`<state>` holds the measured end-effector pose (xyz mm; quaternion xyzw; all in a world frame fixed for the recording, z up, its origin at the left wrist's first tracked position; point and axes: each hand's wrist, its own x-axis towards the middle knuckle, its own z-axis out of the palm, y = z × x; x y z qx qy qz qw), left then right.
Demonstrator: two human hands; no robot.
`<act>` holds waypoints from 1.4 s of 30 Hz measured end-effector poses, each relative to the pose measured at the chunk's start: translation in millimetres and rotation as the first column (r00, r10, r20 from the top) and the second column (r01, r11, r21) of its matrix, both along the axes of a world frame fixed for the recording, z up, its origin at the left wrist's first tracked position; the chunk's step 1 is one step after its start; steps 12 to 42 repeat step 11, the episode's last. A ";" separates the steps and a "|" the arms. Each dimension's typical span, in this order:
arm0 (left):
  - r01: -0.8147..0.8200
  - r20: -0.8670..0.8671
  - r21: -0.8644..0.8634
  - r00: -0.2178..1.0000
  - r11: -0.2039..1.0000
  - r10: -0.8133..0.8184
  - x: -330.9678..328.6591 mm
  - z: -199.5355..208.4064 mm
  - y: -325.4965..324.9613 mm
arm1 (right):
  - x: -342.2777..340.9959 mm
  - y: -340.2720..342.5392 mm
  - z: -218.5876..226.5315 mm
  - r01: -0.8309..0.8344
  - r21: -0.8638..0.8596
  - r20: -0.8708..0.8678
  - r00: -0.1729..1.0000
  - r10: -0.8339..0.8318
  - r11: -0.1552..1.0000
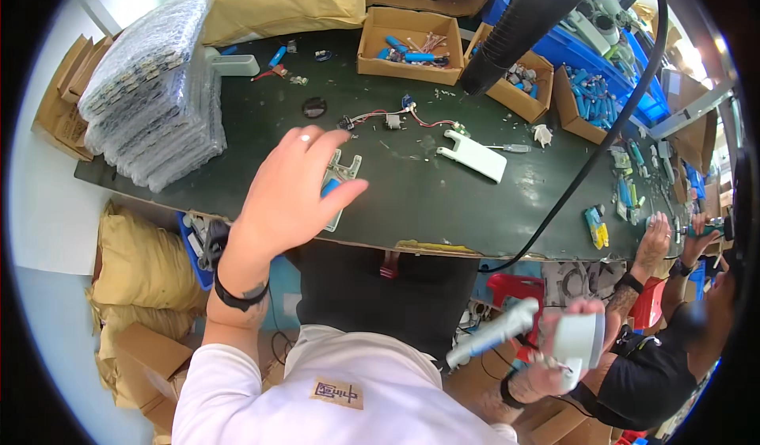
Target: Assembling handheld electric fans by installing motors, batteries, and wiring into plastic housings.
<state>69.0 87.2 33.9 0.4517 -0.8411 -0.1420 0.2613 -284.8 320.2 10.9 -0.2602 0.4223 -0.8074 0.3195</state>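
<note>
My left hand [293,188] is over the table with fingers spread, the thumb apart. Partly hidden under it lies a pale casing half [346,165] with a blue cylindrical cell [331,185]. My right hand [546,358], low at the right and off the table, is closed on a white plastic casing [578,340]. Beside it a white, blue-streaked long piece [495,334] is smeared by motion; whether that hand holds it I cannot tell. Beyond my left hand lie a small motor [393,121] with red and white wires and a white casing shell [475,157].
Bubble-wrapped packs [154,96] are stacked at the left. Cardboard boxes [408,69] of parts stand along the back, near a black hose [526,33]. A black cable [590,188] crosses the table's right side. At the right a co-worker's hand [653,243] rests by a driver tool [704,227].
</note>
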 end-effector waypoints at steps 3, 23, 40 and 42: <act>-0.209 0.143 -0.028 0.967 0.977 0.211 1.8 -23.5 14.2 | -44.3 59.3 -27.1 -0.120 0.195 0.065 0.992 0.109 0.973; -0.326 0.169 0.274 0.942 0.905 0.288 -11.9 -40.4 8.3 | -111.5 196.8 -232.4 -0.239 0.869 0.005 0.879 0.477 0.432; -0.326 0.169 0.274 0.942 0.905 0.288 -11.9 -40.4 8.3 | -111.5 196.8 -232.4 -0.239 0.869 0.005 0.879 0.477 0.432; -0.326 0.169 0.274 0.942 0.905 0.288 -11.9 -40.4 8.3 | -111.5 196.8 -232.4 -0.239 0.869 0.005 0.879 0.477 0.432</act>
